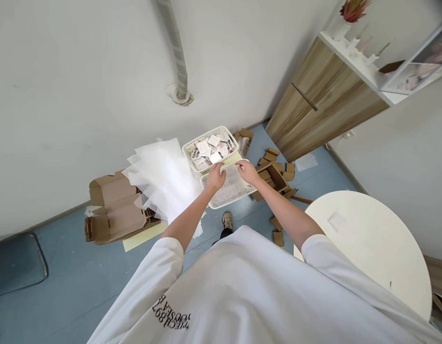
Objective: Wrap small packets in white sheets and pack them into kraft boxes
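Left fingers | right fingers | both at far rim of front basket | card-filled basket just beyond

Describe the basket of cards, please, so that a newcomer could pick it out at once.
From the wood-grain cabinet, look left towards the fanned white sheets. Between them is the farther white basket, heaped with small cards. The nearer white basket differs: the left hand and right hand are at it.

A wrapped pipe meets the wall at a round collar. On the wood-grain cabinet stand red leaves in a white vase and a frame (its picture partly cut off). A socket sits low beside it. A round white table and a dark chair flank the scene.
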Available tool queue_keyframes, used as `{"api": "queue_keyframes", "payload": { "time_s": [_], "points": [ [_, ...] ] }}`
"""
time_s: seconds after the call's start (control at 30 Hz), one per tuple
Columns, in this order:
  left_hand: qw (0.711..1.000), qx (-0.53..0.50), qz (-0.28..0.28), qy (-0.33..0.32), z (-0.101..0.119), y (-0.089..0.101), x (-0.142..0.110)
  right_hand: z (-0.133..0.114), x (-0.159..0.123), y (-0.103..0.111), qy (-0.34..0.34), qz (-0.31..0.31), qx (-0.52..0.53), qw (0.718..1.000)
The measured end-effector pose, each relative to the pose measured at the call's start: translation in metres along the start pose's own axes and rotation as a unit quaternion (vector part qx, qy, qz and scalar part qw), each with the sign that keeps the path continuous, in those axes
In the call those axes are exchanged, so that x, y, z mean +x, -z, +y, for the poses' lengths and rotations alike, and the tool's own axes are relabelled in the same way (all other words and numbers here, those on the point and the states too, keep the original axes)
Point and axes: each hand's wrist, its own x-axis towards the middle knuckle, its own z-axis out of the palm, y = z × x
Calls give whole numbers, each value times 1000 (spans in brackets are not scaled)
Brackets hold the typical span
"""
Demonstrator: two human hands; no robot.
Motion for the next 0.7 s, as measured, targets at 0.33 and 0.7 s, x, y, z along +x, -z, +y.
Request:
{"api": "queue_keyframes", "payload": {
  "time_s": [0.33, 0.7],
  "points": [
    [994, -1, 44, 98, -52, 41, 53, -29, 104, -60, -5, -96, -66, 993],
    [957, -135, 79, 245, -101, 55, 104, -35, 170, -106, -24, -108, -21, 994]
  ]
}}
